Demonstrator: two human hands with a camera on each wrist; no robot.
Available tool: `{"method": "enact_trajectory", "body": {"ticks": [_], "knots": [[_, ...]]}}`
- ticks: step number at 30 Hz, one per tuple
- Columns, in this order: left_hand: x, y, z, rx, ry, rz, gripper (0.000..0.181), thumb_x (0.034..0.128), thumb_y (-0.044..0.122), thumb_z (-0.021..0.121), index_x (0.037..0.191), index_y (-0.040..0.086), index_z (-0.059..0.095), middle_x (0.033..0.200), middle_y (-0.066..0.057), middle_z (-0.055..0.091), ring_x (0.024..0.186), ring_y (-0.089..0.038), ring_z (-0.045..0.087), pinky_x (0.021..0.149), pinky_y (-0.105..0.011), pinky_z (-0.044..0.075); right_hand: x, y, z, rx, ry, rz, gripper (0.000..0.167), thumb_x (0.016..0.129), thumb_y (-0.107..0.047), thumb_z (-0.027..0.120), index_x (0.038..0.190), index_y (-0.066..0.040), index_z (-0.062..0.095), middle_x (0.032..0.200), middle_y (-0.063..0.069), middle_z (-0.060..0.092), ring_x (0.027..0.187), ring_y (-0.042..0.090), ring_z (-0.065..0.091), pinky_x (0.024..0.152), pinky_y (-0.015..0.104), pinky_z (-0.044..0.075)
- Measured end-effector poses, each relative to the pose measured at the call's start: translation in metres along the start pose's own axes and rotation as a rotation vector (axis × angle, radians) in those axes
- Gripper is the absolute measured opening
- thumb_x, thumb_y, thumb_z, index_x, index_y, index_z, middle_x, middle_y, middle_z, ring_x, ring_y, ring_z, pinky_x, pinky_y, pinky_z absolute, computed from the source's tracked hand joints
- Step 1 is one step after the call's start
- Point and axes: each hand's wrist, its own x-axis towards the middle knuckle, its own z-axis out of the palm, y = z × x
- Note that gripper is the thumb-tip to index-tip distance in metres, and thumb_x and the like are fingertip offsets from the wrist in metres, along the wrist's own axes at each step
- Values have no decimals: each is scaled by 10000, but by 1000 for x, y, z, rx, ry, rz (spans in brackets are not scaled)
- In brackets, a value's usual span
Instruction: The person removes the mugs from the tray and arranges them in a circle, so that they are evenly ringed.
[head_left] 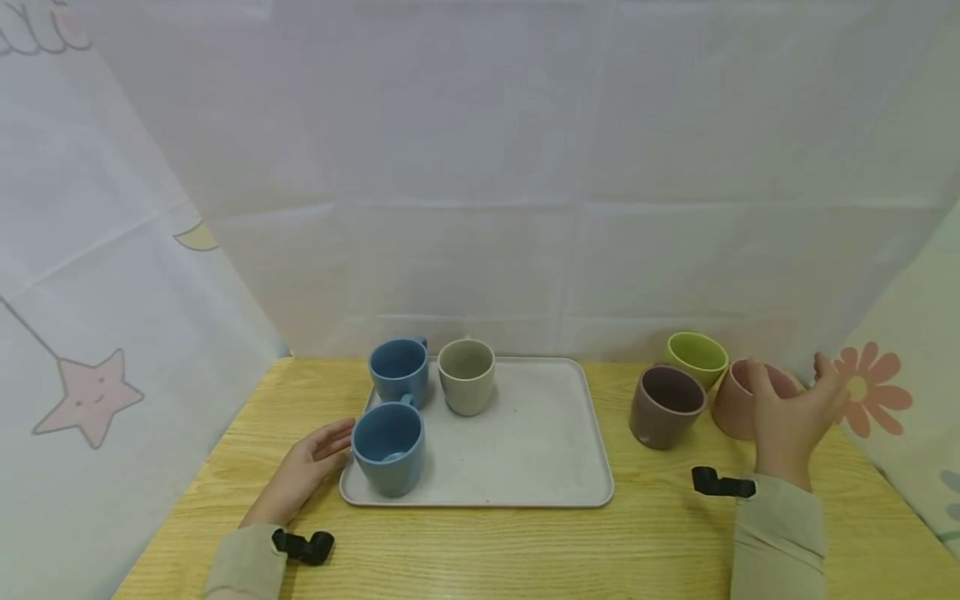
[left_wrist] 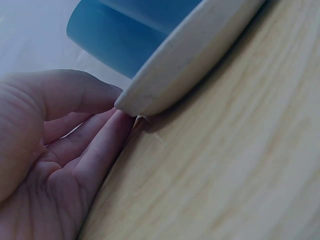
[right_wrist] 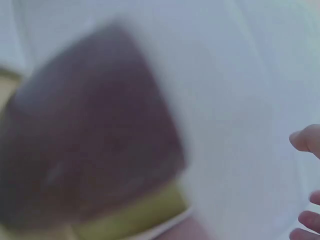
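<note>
In the head view my left hand [head_left: 311, 460] is at the left edge of a white tray [head_left: 525, 442], beside the front blue mug [head_left: 390, 467]. The left wrist view shows the fingers of my left hand [left_wrist: 75, 127] fairly straight, their tips touching the tray's rim [left_wrist: 155, 80] below a blue mug [left_wrist: 110, 42]. My right hand [head_left: 793, 417] is over the right side of a pink mug [head_left: 733, 410], thumb and fingers spread apart, holding nothing. In the right wrist view, fingertips of my right hand [right_wrist: 311, 141] show at the right edge; a purple mug [right_wrist: 100, 130] looms blurred.
On the tray's left half stand another blue mug [head_left: 397, 383] and a cream mug [head_left: 468, 390]. Right of the tray, the purple mug [head_left: 663, 421] and a green mug [head_left: 697, 354] stand close to the pink one. A white cloth [head_left: 465, 167] hangs behind the wooden table [head_left: 465, 550].
</note>
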Motion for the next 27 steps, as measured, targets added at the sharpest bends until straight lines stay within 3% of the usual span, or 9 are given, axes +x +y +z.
{"method": "enact_trajectory", "body": {"ticks": [4,8,11,16,21,24,27], "knots": [[-1,0,0,1,-1,12,664,1019,208,643,1579,42,326,1552,-211,419,1424,-336,414,977,-150,458,-11,-18,10,44,15,-73,572,922,-259,708,1455,-186,513,1413,-42,449,1253,128,475,1085,261,408],[-1,-1,0,4,0,22,663,1018,208,646,1577,42,331,1551,-212,421,1421,-332,417,977,-149,458,-30,-38,27,186,-2,-203,409,930,-146,699,1330,-96,625,1217,-36,576,1039,99,601,926,198,503],[-1,-2,0,6,2,22,665,1016,215,650,1577,48,336,1550,-209,425,1420,-332,420,975,-152,461,-45,-46,40,290,-57,-305,336,932,-63,692,1264,-33,649,1158,20,633,1058,117,621,894,174,510],[-1,-3,-2,14,15,20,654,1012,191,653,1572,47,349,1549,-200,432,1396,-266,461,970,-143,456,-72,-53,61,370,-229,-399,315,946,9,656,1254,63,622,1172,76,629,1114,184,607,902,173,514],[0,-4,-2,12,24,24,640,1009,163,654,1565,42,362,1543,-192,445,1385,-243,478,969,-137,453,-96,-55,80,423,-417,-377,353,948,81,626,1289,142,560,1183,47,635,1121,213,607,874,157,519],[1,-4,-2,10,25,30,633,1010,155,651,1564,42,365,1538,-193,451,1403,-295,454,966,-135,453,-112,-55,92,414,-519,-329,369,939,96,632,1295,144,545,1193,0,620,1142,206,596,889,158,521],[1,-5,-1,9,24,37,631,1006,152,656,1560,46,375,1528,-190,466,1410,-321,442,968,-138,452,-128,-53,104,381,-611,-298,391,927,76,669,1299,109,552,1229,33,601,1170,247,583,916,188,529]]}}
